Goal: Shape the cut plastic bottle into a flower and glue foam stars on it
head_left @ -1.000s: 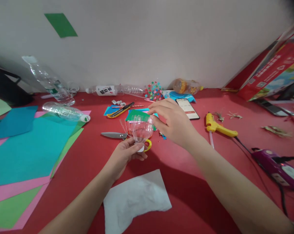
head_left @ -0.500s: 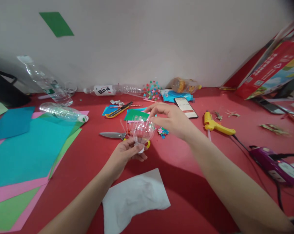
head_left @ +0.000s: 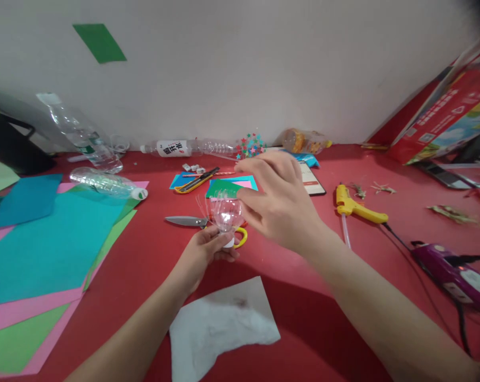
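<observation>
My left hand [head_left: 202, 254] grips the white-capped neck of a cut-off clear plastic bottle top [head_left: 225, 212], held cap down just above the red table [head_left: 144, 254]. Its rim is slit into thin strips that stand upward. My right hand [head_left: 281, 204] is against the right side of that bottle piece, thumb and fingers curled onto its strips. Scissors [head_left: 192, 220] with yellow handles lie right behind the bottle piece, blades pointing left.
Sheets of coloured paper [head_left: 44, 249] cover the left. A white tissue [head_left: 221, 326] lies near me. Clear bottles [head_left: 104, 183], a utility knife [head_left: 195, 181], a phone [head_left: 312, 180], a yellow glue gun [head_left: 357, 208] and a purple device [head_left: 450, 270] lie around; boxes lean at the right.
My right hand has come down and closer over the bottle piece, from pinching at its upper rim to closing against its right side. My left hand keeps the same hold.
</observation>
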Action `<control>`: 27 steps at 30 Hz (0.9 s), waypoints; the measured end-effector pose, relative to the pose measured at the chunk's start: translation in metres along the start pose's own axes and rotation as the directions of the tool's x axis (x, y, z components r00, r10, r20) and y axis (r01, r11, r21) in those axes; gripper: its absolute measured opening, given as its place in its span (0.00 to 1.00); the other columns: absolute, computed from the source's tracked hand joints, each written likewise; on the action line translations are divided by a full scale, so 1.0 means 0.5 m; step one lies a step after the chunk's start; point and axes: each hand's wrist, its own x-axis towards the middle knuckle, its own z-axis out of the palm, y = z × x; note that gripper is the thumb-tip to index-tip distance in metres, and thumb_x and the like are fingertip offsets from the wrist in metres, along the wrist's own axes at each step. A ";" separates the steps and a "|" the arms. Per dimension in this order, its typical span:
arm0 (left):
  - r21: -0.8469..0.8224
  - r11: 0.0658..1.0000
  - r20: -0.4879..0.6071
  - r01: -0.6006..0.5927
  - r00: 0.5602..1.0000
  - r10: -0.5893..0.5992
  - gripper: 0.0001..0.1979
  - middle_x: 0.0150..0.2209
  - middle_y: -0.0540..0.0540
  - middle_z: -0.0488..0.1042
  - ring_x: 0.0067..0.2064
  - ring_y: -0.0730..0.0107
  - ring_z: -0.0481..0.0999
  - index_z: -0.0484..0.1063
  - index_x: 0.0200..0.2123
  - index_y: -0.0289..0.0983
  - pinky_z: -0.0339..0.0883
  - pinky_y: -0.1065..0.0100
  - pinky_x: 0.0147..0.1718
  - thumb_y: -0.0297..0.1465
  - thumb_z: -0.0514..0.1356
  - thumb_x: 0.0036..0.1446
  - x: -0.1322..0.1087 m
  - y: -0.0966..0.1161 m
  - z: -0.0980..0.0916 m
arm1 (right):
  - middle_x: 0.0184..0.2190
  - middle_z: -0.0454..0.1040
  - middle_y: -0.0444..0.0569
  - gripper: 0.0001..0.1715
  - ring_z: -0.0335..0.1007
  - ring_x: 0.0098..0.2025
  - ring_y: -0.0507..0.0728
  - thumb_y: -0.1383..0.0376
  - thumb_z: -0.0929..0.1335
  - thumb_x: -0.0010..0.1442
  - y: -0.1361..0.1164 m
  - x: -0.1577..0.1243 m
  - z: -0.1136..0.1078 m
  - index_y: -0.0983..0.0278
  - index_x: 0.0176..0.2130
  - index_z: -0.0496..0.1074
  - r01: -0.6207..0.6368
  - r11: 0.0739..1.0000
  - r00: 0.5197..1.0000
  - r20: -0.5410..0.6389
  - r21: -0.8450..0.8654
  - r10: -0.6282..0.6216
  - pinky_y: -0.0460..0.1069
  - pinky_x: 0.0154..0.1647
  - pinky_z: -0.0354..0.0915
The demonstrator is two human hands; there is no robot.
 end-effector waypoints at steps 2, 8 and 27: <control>-0.020 1.000 -0.004 0.002 1.000 -0.003 0.10 0.26 0.49 0.78 0.26 0.71 0.78 0.76 0.34 0.35 0.71 0.71 0.28 0.35 0.67 0.53 -0.002 0.003 0.000 | 0.42 0.74 0.52 0.09 0.67 0.44 0.59 0.72 0.64 0.60 -0.001 0.000 0.000 0.62 0.29 0.67 -0.093 0.977 0.994 0.075 0.190 0.080 0.57 0.49 0.64; -0.102 0.995 -0.009 -0.020 1.000 0.019 0.14 0.30 0.48 0.79 0.27 0.70 0.78 0.77 0.39 0.35 0.71 0.70 0.27 0.36 0.68 0.51 -0.002 0.007 -0.002 | 0.31 0.74 0.43 0.06 0.70 0.32 0.51 0.65 0.59 0.67 -0.010 -0.006 0.007 0.60 0.35 0.60 -0.552 0.546 0.833 0.454 0.630 0.318 0.47 0.31 0.63; -0.179 0.981 -0.048 -0.070 0.997 0.062 0.12 0.29 0.47 0.79 0.27 0.70 0.78 0.75 0.34 0.34 0.71 0.71 0.29 0.36 0.68 0.50 -0.001 0.011 -0.005 | 0.35 0.74 0.45 0.05 0.68 0.37 0.51 0.72 0.64 0.62 -0.060 -0.027 0.057 0.63 0.37 0.68 -0.404 0.768 0.911 0.293 0.497 0.290 0.46 0.39 0.64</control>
